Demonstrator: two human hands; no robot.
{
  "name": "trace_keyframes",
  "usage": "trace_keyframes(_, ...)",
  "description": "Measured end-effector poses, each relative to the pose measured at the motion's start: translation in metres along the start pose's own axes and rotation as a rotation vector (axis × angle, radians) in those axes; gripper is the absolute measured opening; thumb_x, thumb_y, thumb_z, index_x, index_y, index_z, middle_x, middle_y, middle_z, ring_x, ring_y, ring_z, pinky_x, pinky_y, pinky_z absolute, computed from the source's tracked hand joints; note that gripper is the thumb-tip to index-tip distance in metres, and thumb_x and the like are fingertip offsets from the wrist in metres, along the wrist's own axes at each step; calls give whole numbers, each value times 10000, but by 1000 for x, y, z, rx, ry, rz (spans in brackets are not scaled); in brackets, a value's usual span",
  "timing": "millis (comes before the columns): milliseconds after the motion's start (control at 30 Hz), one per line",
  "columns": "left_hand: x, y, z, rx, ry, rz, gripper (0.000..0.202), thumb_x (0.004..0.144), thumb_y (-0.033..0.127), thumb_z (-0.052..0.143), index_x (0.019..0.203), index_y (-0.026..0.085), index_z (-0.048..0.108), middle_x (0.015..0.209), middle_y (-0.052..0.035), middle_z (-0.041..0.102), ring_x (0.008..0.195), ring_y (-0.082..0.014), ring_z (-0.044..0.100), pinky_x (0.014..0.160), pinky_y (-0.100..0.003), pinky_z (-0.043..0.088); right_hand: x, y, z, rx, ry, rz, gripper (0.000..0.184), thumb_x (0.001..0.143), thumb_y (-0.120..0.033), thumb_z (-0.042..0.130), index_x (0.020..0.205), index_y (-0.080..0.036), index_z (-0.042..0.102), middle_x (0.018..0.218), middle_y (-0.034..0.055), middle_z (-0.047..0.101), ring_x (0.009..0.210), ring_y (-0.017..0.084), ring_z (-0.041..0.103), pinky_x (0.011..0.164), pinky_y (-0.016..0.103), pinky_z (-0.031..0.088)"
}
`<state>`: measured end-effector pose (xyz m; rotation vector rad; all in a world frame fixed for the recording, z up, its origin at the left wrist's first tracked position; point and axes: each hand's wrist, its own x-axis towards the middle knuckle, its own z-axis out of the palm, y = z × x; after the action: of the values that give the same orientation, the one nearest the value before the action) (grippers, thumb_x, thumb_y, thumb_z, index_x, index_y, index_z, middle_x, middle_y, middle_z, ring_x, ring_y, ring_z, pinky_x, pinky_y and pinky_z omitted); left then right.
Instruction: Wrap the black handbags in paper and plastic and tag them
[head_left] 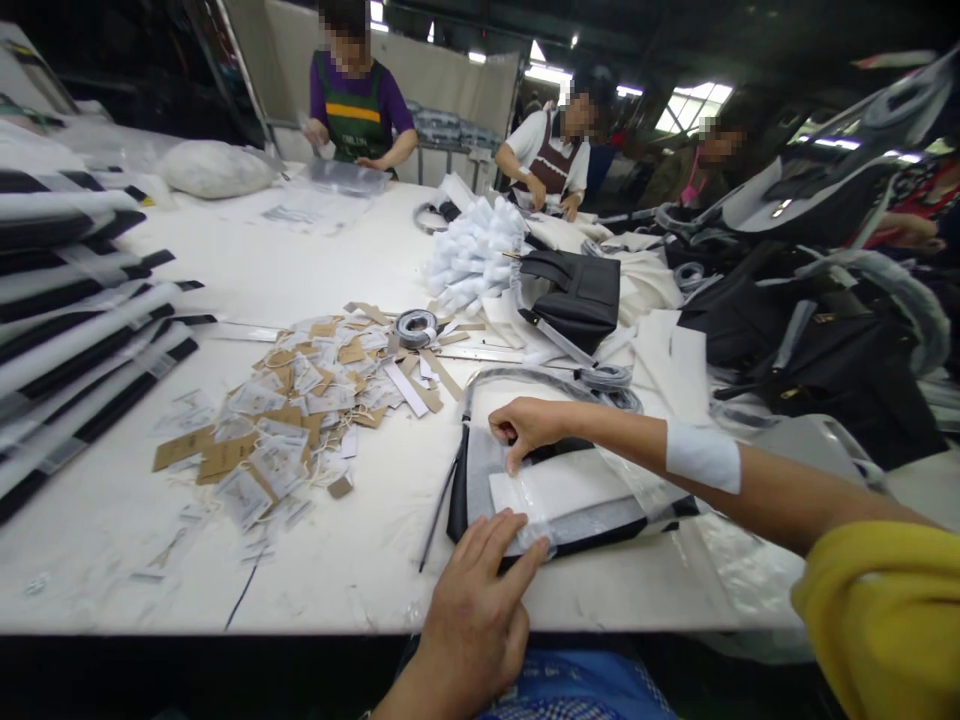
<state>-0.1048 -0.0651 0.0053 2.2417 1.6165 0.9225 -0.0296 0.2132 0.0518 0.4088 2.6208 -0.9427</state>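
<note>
In front of me a black handbag lies flat on the table, partly covered with a pale translucent wrap. Across it sits a white folded sheet with glossy clear film over one end. My left hand rests at the bag's near edge, fingers stretched out and lying on the wrap. Over the bag's upper part, my right hand is closed, thumb and curled fingers close to the wrap. Whatever is between those fingers is hidden. A wrapped grey strap curves along the bag's far side.
Brown and white tags are heaped at left, beside a coiled strap. Stacked wrapped pieces stand far left. Beyond are white foam-like pieces and a black bag; more bags pile up at right. Several people work across the table.
</note>
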Motion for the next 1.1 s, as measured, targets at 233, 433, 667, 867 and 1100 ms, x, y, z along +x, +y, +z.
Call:
trace_keyframes(233,0,3,-1,67,29,11,809,652,9,485,1422,256,478,1495,-103,423,1384,-301,396,1106,-573,411,-33,-1,5,60,350,166,426,901,-475,551,1114,-125,668,1040,121,707,942,230,643,844,326,467)
trace_keyframes(433,-1,8,5,61,100,-18,803,639,-1,477,1399,258,513,1498,-99,422,1385,-298,390,1119,-565,388,-66,-32,39,-11,204,40,1001,751,-566,724,1564,-222,252,1514,139,439,1378,339,399,1149,476,257)
trace_keyframes(667,0,8,6,67,93,-44,790,653,-14,464,1395,251,522,1486,-88,441,1386,-288,387,1127,-537,389,-29,-6,26,239,99,202,979,598,-511,842,1455,-215,473,1240,81,665,1081,263,628,967,320,444)
trace_keyframes(867,0,6,8,100,126,-45,795,646,-20,458,1392,246,527,1483,-84,453,1381,-283,398,1115,-510,418,-20,8,31,348,190,215,666,593,-454,849,1186,-193,696,1018,17,734,855,178,664,746,229,476)
trace_keyframes(1100,-2,6,10,168,121,18,796,683,-31,453,1424,260,499,1490,-81,459,1391,-282,402,1132,-528,391,-15,5,45,252,496,226,262,896,-339,588,883,-158,777,816,35,756,764,165,675,713,238,478)
